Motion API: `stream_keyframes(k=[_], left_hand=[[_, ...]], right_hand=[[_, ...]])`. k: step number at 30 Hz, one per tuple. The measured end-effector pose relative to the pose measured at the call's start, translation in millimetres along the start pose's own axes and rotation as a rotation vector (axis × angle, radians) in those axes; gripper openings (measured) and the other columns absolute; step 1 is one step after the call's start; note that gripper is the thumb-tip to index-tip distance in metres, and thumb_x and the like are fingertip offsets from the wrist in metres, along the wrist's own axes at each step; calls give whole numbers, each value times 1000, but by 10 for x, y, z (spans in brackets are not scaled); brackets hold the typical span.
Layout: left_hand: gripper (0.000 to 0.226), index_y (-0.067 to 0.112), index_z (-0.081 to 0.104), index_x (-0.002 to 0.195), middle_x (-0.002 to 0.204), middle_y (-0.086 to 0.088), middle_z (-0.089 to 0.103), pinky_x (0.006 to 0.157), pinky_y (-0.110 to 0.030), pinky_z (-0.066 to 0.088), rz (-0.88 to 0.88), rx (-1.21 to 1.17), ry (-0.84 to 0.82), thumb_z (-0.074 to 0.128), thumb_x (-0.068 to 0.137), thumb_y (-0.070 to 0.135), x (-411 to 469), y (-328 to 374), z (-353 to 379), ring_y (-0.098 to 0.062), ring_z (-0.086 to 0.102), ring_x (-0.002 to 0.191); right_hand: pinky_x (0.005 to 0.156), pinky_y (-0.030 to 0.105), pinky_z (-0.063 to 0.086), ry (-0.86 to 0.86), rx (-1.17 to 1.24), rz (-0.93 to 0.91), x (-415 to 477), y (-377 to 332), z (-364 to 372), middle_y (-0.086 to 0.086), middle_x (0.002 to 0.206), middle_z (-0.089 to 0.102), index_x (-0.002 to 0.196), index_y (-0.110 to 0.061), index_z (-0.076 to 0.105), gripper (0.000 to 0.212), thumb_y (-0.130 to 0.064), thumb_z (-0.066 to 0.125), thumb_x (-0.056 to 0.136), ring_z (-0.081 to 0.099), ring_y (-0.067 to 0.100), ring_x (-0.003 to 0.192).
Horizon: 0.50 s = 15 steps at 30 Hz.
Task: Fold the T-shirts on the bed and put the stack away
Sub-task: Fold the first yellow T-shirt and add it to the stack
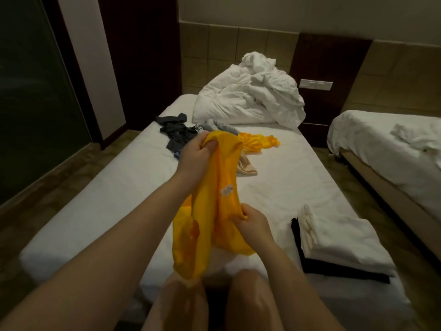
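Fingers of the left hand are curled round the bunched upper edge of a yellow T-shirt. The shirt is held up at the centre of the frame, and the left forearm stretches in from the lower left. Fingers of the right hand pinch a fold of the same shirt lower down, just right of centre, with that forearm coming in from the lower right. The shirt hangs between the two hands as a thin, creased length of cloth with a small pale print. Its lower end droops over the near edge of the bed by the person's bare knees.

Four loose garments lie on the smooth white sheet above the hands: one dark T-shirt, one grey piece, one crumpled yellow piece and one beige piece. At the lower right sits one folded stack, flat white layers on a black one. One rumpled white duvet is heaped at the top centre. A second bed stands at the right edge.
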<state>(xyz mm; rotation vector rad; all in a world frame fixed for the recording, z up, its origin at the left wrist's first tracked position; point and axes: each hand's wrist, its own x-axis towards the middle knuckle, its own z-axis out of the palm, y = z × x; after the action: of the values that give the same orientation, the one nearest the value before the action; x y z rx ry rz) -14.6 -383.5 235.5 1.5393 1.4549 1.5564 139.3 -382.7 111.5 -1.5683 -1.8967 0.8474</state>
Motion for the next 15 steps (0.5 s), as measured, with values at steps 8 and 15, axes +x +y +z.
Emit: stream_keyframes(k=[8,15], left_hand=[[16,25,54,105,102,-6,54,68,-29,45,-208,428,-340,57,90,20,-5,72,-354,-16,51,79],[18,23,59,105,94,2,55,68,-27,49,-334,351,-467,62,88,29,-54,243,-709,-15,55,84]], right_hand=[[66,34,38,167,18,-74,-90,-262,-544,3,88,60,96,-12,62,16,-13,47,92,53,21,84],[65,29,50,6,128,-85,-72,-814,-1484,8,100,61,91,-21,64,18,-8,69,80,58,18,80]])
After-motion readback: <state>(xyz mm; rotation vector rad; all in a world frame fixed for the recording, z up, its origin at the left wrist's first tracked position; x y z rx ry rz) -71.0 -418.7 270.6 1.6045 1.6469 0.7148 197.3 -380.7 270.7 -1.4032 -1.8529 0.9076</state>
